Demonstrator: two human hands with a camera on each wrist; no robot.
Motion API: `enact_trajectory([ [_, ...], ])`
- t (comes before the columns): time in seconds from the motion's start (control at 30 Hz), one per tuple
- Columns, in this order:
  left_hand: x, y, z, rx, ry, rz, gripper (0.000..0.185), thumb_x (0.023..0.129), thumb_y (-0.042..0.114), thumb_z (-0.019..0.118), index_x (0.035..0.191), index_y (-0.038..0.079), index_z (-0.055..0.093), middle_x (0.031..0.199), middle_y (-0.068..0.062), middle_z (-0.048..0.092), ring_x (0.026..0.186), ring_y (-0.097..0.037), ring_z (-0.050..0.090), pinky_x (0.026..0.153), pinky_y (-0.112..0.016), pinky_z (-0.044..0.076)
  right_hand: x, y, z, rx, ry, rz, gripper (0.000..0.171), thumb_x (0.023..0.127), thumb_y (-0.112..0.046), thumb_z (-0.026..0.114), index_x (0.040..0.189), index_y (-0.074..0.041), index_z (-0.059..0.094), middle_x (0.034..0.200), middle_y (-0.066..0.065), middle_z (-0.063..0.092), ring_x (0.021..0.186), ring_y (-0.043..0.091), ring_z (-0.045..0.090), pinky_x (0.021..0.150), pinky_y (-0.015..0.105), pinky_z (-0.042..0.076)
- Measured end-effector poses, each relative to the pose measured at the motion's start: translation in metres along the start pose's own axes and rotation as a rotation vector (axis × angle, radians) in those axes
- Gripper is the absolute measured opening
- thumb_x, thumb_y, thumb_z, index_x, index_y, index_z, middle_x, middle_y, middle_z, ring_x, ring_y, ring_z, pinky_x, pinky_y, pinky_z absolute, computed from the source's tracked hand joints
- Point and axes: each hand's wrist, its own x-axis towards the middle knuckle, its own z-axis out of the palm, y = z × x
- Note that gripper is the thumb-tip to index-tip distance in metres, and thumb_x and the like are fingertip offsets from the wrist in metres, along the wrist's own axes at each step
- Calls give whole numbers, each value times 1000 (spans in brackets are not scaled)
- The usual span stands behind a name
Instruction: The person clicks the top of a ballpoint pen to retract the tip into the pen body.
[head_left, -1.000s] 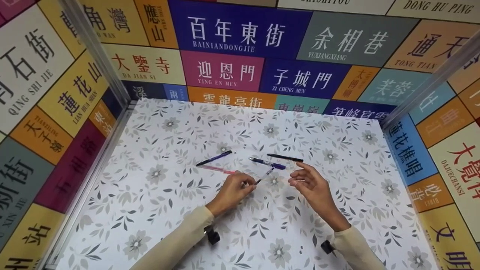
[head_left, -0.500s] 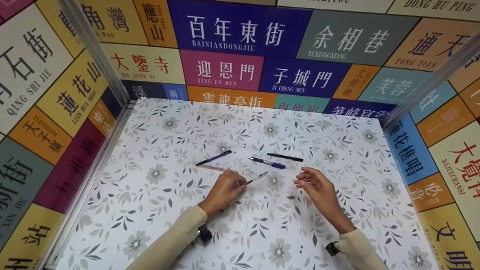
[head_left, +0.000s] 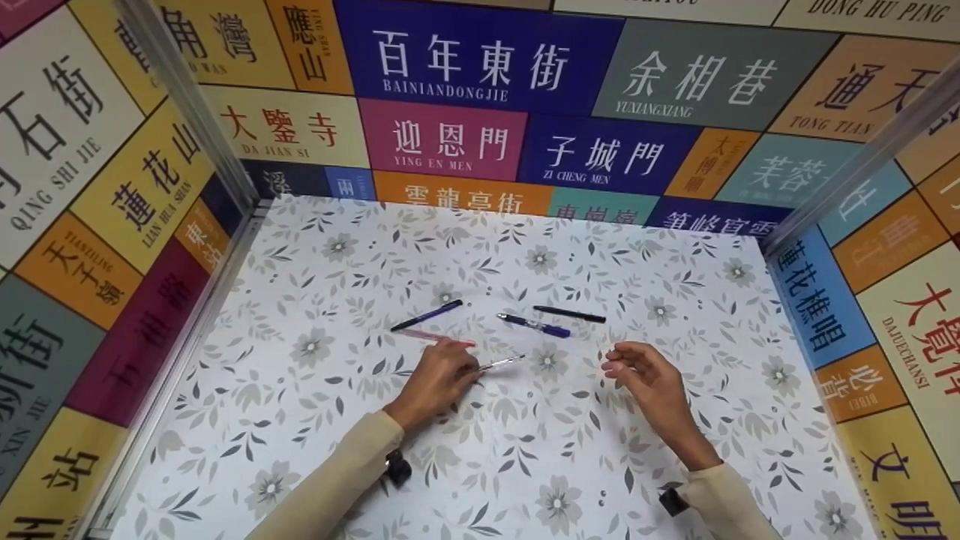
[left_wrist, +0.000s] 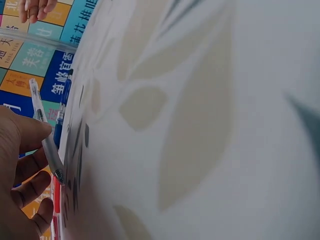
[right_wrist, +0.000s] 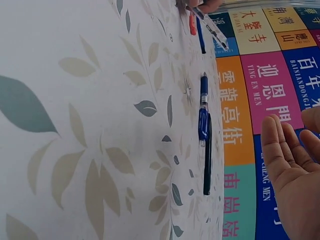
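Note:
My left hand (head_left: 437, 379) pinches a slim clear pen (head_left: 502, 363) between thumb and fingers, a little above the tabletop. In the left wrist view this pen (left_wrist: 52, 156) has a grey grip end pointing down and a clear end up. The right hand (head_left: 651, 382) hovers over the table at the right, holding nothing, its fingers relaxed. Just beyond the left hand lies a pink-red pen (head_left: 459, 343), partly hidden by it. Past that is a dark blue pen with black ends (head_left: 426, 316). A clear-barrelled blue pen (head_left: 534, 325) and a black pen (head_left: 570, 314) lie between the hands, farther back.
A white table (head_left: 345, 450) with a grey floral pattern spreads beneath everything. Panels with coloured street-name signs (head_left: 457, 142) stand along the back and both sides. Metal posts (head_left: 199, 105) mark the corners.
My left hand has drawn back to the left with the clear pen, whose angle has become flatter. The right hand has shifted right and slightly toward me. The pens on the table stay put.

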Motion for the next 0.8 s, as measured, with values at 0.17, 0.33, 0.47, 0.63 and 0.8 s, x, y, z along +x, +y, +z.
enact_trajectory([
  [0.17, -4, -5, -2, 19, -1, 21, 6, 97, 16, 84, 99, 10, 82, 100, -3, 76, 104, -27, 66, 89, -48, 54, -1, 5, -2, 16, 12, 7, 27, 103, 12, 68, 129, 16, 66, 116, 39, 67, 100, 23, 79, 82, 33, 64],
  [0.33, -8, -7, -6, 44, -19, 37, 5, 98, 13, 81, 101, 9, 81, 101, -5, 75, 107, -28, 63, 89, -50, 50, -2, 8, -3, 87, 24, 21, 26, 102, 12, 69, 127, 18, 65, 116, 42, 65, 101, 24, 79, 86, 33, 64],
  [0.47, -11, -11, -10, 82, -28, 44, 5, 97, 10, 81, 102, 8, 80, 105, -6, 75, 111, -30, 63, 92, -52, 49, -2, 11, -5, 127, 22, 0, 26, 102, 13, 68, 127, 19, 64, 116, 45, 63, 102, 24, 78, 87, 33, 64],
  [0.63, -14, -17, -13, 97, 1, 72, 5, 95, 7, 82, 96, 11, 79, 104, -4, 75, 111, -30, 63, 93, -54, 51, -3, 15, -8, 125, 19, -21, 25, 102, 15, 66, 127, 20, 63, 115, 46, 62, 101, 25, 78, 85, 33, 64],
  [0.8, -16, -23, -14, 86, -15, 75, 1, 98, 12, 80, 98, 11, 80, 108, -2, 75, 115, -28, 64, 96, -54, 50, -5, 20, -10, 125, 31, -14, 25, 101, 16, 67, 126, 20, 63, 114, 44, 64, 100, 24, 79, 83, 35, 65],
])
